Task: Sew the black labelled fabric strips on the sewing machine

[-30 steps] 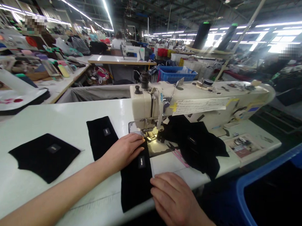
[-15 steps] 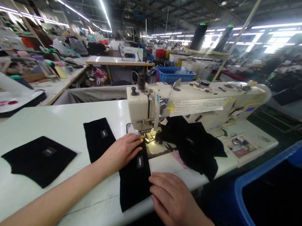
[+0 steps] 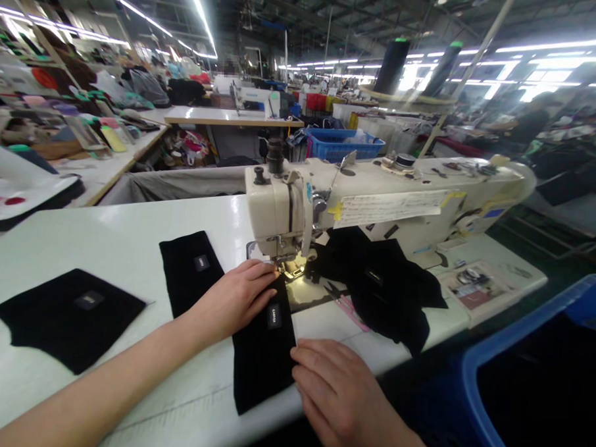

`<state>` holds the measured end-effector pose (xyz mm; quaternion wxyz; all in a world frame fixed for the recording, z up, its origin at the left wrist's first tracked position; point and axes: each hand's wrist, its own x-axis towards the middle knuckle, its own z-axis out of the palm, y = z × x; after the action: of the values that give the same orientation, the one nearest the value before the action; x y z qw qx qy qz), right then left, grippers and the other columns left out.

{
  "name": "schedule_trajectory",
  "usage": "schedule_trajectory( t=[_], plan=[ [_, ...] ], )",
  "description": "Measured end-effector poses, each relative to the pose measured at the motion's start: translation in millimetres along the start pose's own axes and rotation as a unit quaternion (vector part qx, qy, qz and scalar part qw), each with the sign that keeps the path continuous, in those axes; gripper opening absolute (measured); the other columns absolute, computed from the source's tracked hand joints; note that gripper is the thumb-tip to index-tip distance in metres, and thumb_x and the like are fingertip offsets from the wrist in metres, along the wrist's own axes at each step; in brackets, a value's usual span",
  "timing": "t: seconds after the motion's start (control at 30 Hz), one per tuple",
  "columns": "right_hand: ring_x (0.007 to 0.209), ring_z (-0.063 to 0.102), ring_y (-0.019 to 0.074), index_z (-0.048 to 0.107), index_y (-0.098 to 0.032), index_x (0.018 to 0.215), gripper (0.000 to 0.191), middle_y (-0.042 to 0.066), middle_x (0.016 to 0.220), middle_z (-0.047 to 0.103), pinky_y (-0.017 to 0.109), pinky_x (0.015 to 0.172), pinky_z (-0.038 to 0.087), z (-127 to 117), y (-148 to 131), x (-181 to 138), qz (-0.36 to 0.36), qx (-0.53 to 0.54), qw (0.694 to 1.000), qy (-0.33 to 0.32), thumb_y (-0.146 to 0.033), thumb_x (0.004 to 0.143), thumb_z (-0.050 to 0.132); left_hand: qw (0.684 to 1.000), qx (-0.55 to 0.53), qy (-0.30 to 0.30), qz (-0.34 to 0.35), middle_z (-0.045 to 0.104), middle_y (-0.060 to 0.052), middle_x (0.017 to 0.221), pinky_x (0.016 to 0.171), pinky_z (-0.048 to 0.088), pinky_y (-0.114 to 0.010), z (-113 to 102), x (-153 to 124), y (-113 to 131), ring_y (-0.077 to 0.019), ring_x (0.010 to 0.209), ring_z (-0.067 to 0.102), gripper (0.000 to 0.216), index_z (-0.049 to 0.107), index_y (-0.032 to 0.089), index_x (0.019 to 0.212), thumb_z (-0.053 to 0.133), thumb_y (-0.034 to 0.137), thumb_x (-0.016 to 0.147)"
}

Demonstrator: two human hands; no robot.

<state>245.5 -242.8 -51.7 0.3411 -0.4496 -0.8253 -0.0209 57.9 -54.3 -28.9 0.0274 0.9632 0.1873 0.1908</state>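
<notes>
A black fabric piece with a small dark label lies flat at the needle area of a cream sewing machine. Its upper end is at the lit presser foot. My left hand presses on the fabric there, fingers closed together, their tips beside the foot. At the right edge of the same piece, my right hand grips it with fingers together; the thumb is mostly hidden. Pink-handled scissors lie right of the needle, partly beneath a heap of black fabric.
Two more labelled black pieces lie left: a rectangular piece and an angular piece. A blue basket holding dark material stands at the right table edge. Beyond the machine are another sewing table and a blue crate.
The view has shifted slightly, so most things appear a little further left. Both hands keep their places on the fabric, which shows no clear movement under the machine.
</notes>
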Motion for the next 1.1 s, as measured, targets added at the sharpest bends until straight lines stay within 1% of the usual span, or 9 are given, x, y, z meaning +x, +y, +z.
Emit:
schedule_trajectory(
  t=[0.1,0.23,0.33,0.53,0.77,0.9,1.1],
  plan=[
    [0.111,0.066,0.024,0.066,-0.013,0.11,0.023,0.013,0.115,0.074,0.038,0.095,0.054,0,0,0,0.0,-0.002,1.0,-0.004,-0.011,0.095,0.048,1.0,0.001,-0.003,0.0,0.069,-0.014,0.116,0.094,0.058,-0.045,0,0,0,-0.0265,0.106,0.062,0.032,0.071,0.013,0.117,0.046,0.026,0.103],
    [0.107,0.067,0.0221,0.066,-0.013,0.11,0.022,0.011,0.112,0.075,0.036,0.094,0.054,0,0,0,0.004,-0.001,1.0,0.013,-0.01,0.096,0.05,1.0,-0.006,-0.002,-0.009,0.068,-0.014,0.117,0.095,0.057,-0.045,-1,1,-1,-0.0261,0.106,0.062,0.031,0.071,0.015,0.117,0.046,0.026,0.102],
    [0.106,0.067,0.0221,0.066,-0.013,0.109,0.021,0.01,0.11,0.075,0.036,0.094,0.053,0,0,0,0.008,0.004,1.0,0.019,-0.01,0.096,0.05,1.0,0.0,-0.008,-0.009,0.067,-0.014,0.118,0.096,0.057,-0.045,-1,2,-2,-0.0265,0.107,0.062,0.031,0.07,0.013,0.118,0.046,0.026,0.102],
    [0.108,0.064,0.0238,0.067,-0.012,0.11,0.021,0.011,0.115,0.073,0.038,0.095,0.052,-3,-2,0,0.006,0.002,1.0,-0.006,-0.012,0.097,0.051,1.0,0.003,-0.007,-0.008,0.068,-0.014,0.117,0.097,0.056,-0.044,-1,1,-3,-0.0269,0.108,0.062,0.031,0.07,0.014,0.118,0.047,0.027,0.102],
    [0.111,0.061,0.0239,0.066,-0.013,0.112,0.018,0.009,0.118,0.072,0.038,0.099,0.049,0,-1,-1,0.019,0.011,0.999,-0.025,-0.015,0.098,0.054,1.0,0.006,-0.022,-0.009,0.066,-0.015,0.122,0.099,0.055,-0.046,-1,1,-7,-0.0282,0.112,0.061,0.035,0.068,0.012,0.122,0.044,0.031,0.104],
    [0.112,0.061,0.0231,0.066,-0.015,0.112,0.018,0.009,0.118,0.072,0.038,0.101,0.048,2,1,1,0.026,0.009,0.999,-0.018,-0.016,0.098,0.054,1.0,0.001,-0.024,-0.015,0.066,-0.014,0.121,0.098,0.055,-0.045,-2,3,-11,-0.0278,0.11,0.061,0.034,0.068,0.014,0.122,0.045,0.031,0.103],
    [0.112,0.063,0.0235,0.067,-0.016,0.11,0.018,0.008,0.116,0.073,0.038,0.101,0.049,2,5,8,0.029,0.01,0.999,-0.017,-0.017,0.098,0.054,0.999,0.005,-0.03,-0.015,0.066,-0.014,0.12,0.099,0.054,-0.047,-2,6,-15,-0.0287,0.112,0.06,0.036,0.068,0.014,0.122,0.043,0.032,0.103]
  ],
)
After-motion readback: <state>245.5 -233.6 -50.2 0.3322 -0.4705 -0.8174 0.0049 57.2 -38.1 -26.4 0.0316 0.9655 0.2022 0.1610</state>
